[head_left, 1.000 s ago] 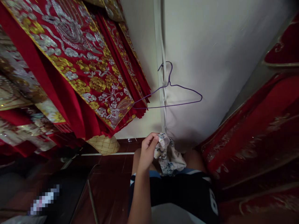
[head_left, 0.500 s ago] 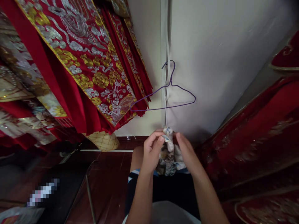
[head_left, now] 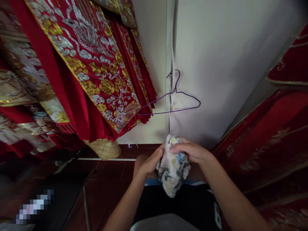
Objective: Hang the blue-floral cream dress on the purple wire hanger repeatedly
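A crumpled piece of white floral cloth, patterned in blue, yellow and green, hangs between my hands above my lap. My right hand grips its upper part, with the thumb across the front and the fingers behind. At the cloth's left edge is my left hand, its fingers partly hidden behind the fabric and holding that side. Just beyond the hands, a purple wire hanger hangs by its hook from a white cable on the wall.
Red garments with gold and silver embroidery hang at the left. More red embroidered fabric fills the right side. A pale wall stands ahead, above a dark red tiled floor. A black surface lies at lower left.
The cloth has been turned and spread, so more of its floral side shows and it hangs lower. My right hand has moved across its top; my left has shifted slightly down and left.
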The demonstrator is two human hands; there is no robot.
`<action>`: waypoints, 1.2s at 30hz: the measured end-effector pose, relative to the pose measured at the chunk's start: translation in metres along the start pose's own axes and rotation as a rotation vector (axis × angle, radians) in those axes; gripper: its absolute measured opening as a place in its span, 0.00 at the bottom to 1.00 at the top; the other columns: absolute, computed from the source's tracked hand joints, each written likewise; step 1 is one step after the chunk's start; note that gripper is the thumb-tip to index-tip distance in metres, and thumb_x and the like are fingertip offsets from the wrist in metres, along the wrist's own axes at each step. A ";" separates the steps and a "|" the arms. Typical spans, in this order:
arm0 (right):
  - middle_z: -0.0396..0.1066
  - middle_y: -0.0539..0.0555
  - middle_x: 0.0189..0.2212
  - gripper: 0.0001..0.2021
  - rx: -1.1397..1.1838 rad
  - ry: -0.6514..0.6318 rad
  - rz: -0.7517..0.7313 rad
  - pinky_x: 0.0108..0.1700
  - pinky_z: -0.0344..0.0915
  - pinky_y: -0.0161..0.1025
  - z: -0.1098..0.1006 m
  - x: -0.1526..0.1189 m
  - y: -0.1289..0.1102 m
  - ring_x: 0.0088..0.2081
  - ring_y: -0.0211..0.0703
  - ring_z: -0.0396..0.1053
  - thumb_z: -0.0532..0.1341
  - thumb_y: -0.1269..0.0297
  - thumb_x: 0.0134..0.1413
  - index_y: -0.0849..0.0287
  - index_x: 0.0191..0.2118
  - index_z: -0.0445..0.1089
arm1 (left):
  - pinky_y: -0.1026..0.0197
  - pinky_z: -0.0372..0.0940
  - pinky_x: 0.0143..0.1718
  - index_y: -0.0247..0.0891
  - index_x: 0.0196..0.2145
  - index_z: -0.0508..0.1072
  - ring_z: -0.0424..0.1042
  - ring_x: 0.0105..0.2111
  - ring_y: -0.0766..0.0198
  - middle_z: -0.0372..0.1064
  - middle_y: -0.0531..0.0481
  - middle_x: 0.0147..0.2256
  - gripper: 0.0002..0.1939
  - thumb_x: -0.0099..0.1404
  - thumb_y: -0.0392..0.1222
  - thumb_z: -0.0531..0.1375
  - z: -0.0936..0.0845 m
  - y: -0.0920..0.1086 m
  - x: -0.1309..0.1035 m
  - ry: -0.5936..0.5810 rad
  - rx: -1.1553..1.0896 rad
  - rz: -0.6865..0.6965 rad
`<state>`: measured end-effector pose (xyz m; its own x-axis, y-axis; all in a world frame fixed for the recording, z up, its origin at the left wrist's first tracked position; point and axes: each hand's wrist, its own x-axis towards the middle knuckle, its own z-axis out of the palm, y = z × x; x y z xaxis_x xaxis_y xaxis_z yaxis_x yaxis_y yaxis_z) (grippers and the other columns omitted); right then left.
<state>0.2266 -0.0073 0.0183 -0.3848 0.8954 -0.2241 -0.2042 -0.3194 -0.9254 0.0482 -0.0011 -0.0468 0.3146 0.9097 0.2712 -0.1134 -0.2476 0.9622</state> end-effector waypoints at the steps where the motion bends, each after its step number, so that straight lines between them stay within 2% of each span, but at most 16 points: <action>1: 0.75 0.49 0.23 0.16 -0.012 0.026 -0.025 0.30 0.69 0.35 -0.006 0.001 -0.008 0.25 0.41 0.72 0.74 0.62 0.29 0.59 0.29 0.72 | 0.54 0.68 0.41 0.41 0.37 0.80 0.73 0.39 0.51 0.76 0.43 0.35 0.27 0.58 0.68 0.61 -0.005 -0.004 0.001 -0.066 0.071 -0.017; 4: 0.72 0.50 0.20 0.16 -0.162 0.016 -0.133 0.25 0.64 0.35 -0.032 0.000 -0.034 0.22 0.40 0.68 0.73 0.55 0.30 0.59 0.23 0.70 | 0.60 0.64 0.34 0.39 0.31 0.78 0.70 0.31 0.57 0.73 0.47 0.30 0.21 0.62 0.61 0.61 -0.020 -0.016 0.001 -0.299 0.388 -0.010; 6: 0.71 0.52 0.20 0.16 -0.365 -0.006 -0.182 0.23 0.61 0.36 -0.053 0.002 -0.049 0.21 0.40 0.67 0.72 0.54 0.33 0.60 0.22 0.70 | 0.61 0.61 0.34 0.39 0.26 0.76 0.68 0.27 0.60 0.70 0.49 0.24 0.18 0.62 0.56 0.63 -0.034 -0.022 -0.002 -0.332 0.639 0.062; 7: 0.70 0.51 0.19 0.15 -0.479 0.026 -0.219 0.23 0.60 0.35 -0.064 0.004 -0.054 0.21 0.40 0.66 0.72 0.55 0.34 0.60 0.21 0.70 | 0.61 0.60 0.35 0.39 0.25 0.75 0.67 0.26 0.60 0.69 0.50 0.23 0.17 0.62 0.55 0.63 -0.042 -0.023 -0.004 -0.324 0.761 0.090; 9: 0.67 0.49 0.19 0.12 -0.702 0.180 -0.341 0.23 0.57 0.34 -0.083 0.015 -0.059 0.21 0.38 0.64 0.70 0.59 0.35 0.59 0.21 0.69 | 0.61 0.59 0.37 0.40 0.24 0.74 0.67 0.25 0.60 0.69 0.50 0.21 0.17 0.63 0.55 0.62 -0.060 -0.021 -0.009 -0.320 0.964 0.088; 11: 0.66 0.47 0.19 0.09 -0.843 0.339 -0.481 0.25 0.57 0.34 -0.098 0.034 -0.057 0.22 0.37 0.63 0.67 0.64 0.37 0.59 0.29 0.72 | 0.60 0.58 0.37 0.40 0.28 0.76 0.69 0.27 0.59 0.72 0.48 0.24 0.17 0.64 0.55 0.60 -0.077 -0.012 -0.011 -0.313 1.101 0.042; 14: 0.71 0.48 0.27 0.24 -0.891 0.437 -0.644 0.32 0.62 0.36 -0.108 0.071 -0.047 0.26 0.39 0.65 0.62 0.67 0.41 0.59 0.49 0.72 | 0.58 0.60 0.39 0.41 0.35 0.78 0.73 0.32 0.55 0.77 0.45 0.32 0.15 0.67 0.53 0.58 -0.095 0.010 -0.008 -0.245 1.224 0.020; 15: 0.73 0.50 0.30 0.26 -0.885 0.433 -0.682 0.35 0.63 0.37 -0.109 0.083 -0.043 0.28 0.40 0.66 0.60 0.68 0.42 0.59 0.52 0.71 | 0.58 0.61 0.40 0.41 0.36 0.78 0.74 0.33 0.54 0.78 0.45 0.33 0.14 0.67 0.51 0.57 -0.098 0.018 -0.005 -0.216 1.265 0.018; 16: 0.74 0.51 0.32 0.25 -0.877 0.416 -0.706 0.38 0.63 0.37 -0.110 0.094 -0.040 0.31 0.41 0.67 0.58 0.68 0.42 0.59 0.50 0.72 | 0.57 0.62 0.40 0.41 0.35 0.78 0.75 0.34 0.53 0.78 0.44 0.34 0.12 0.67 0.48 0.57 -0.101 0.026 -0.001 -0.189 1.300 0.016; 18: 0.74 0.52 0.32 0.17 -0.852 0.364 -0.710 0.41 0.63 0.38 -0.112 0.110 -0.034 0.35 0.43 0.68 0.55 0.68 0.42 0.60 0.40 0.75 | 0.56 0.64 0.42 0.41 0.35 0.79 0.76 0.39 0.51 0.79 0.43 0.39 0.11 0.65 0.43 0.56 -0.105 0.039 0.008 -0.140 1.310 0.034; 21: 0.68 0.49 0.23 0.09 -0.846 0.382 -0.673 0.35 0.59 0.36 -0.119 0.114 -0.028 0.31 0.42 0.65 0.53 0.66 0.41 0.59 0.25 0.71 | 0.54 0.65 0.52 0.39 0.36 0.78 0.74 0.51 0.49 0.74 0.41 0.52 0.12 0.66 0.43 0.55 -0.111 0.050 0.020 -0.115 1.154 0.120; 23: 0.64 0.47 0.20 0.07 -0.857 0.450 -0.668 0.32 0.56 0.35 -0.125 0.104 -0.026 0.28 0.41 0.62 0.53 0.65 0.39 0.58 0.22 0.68 | 0.51 0.62 0.58 0.37 0.36 0.78 0.70 0.56 0.49 0.72 0.39 0.55 0.15 0.67 0.46 0.54 -0.113 0.052 0.025 -0.077 1.062 0.157; 26: 0.61 0.47 0.19 0.06 -0.853 0.495 -0.672 0.30 0.53 0.35 -0.132 0.077 -0.025 0.27 0.40 0.59 0.54 0.64 0.37 0.58 0.22 0.67 | 0.47 0.61 0.60 0.37 0.37 0.78 0.69 0.58 0.48 0.72 0.38 0.54 0.16 0.68 0.48 0.54 -0.108 0.052 0.029 0.007 0.997 0.191; 32: 0.58 0.47 0.19 0.05 -0.873 0.525 -0.688 0.30 0.52 0.35 -0.128 0.037 -0.025 0.27 0.40 0.57 0.54 0.64 0.39 0.57 0.21 0.64 | 0.47 0.55 0.65 0.34 0.45 0.74 0.63 0.63 0.50 0.68 0.37 0.58 0.17 0.69 0.45 0.51 -0.080 0.064 0.051 0.193 0.921 0.327; 34: 0.59 0.47 0.19 0.05 -0.857 0.518 -0.697 0.30 0.53 0.35 -0.123 0.034 -0.021 0.27 0.40 0.58 0.54 0.63 0.40 0.57 0.20 0.63 | 0.46 0.55 0.64 0.34 0.41 0.73 0.63 0.62 0.49 0.67 0.34 0.59 0.15 0.69 0.44 0.50 -0.069 0.073 0.068 0.244 0.925 0.373; 36: 0.59 0.47 0.19 0.06 -0.827 0.495 -0.692 0.30 0.53 0.35 -0.117 0.035 -0.017 0.27 0.40 0.58 0.54 0.62 0.42 0.57 0.21 0.63 | 0.45 0.57 0.63 0.35 0.35 0.71 0.61 0.63 0.48 0.66 0.33 0.59 0.12 0.69 0.43 0.51 -0.056 0.082 0.086 0.235 0.939 0.443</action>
<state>0.3220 0.0657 -0.0098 0.0057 0.8793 0.4762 0.4818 0.4149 -0.7719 0.0133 0.0757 0.0541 0.2226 0.6922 0.6865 0.6308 -0.6392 0.4399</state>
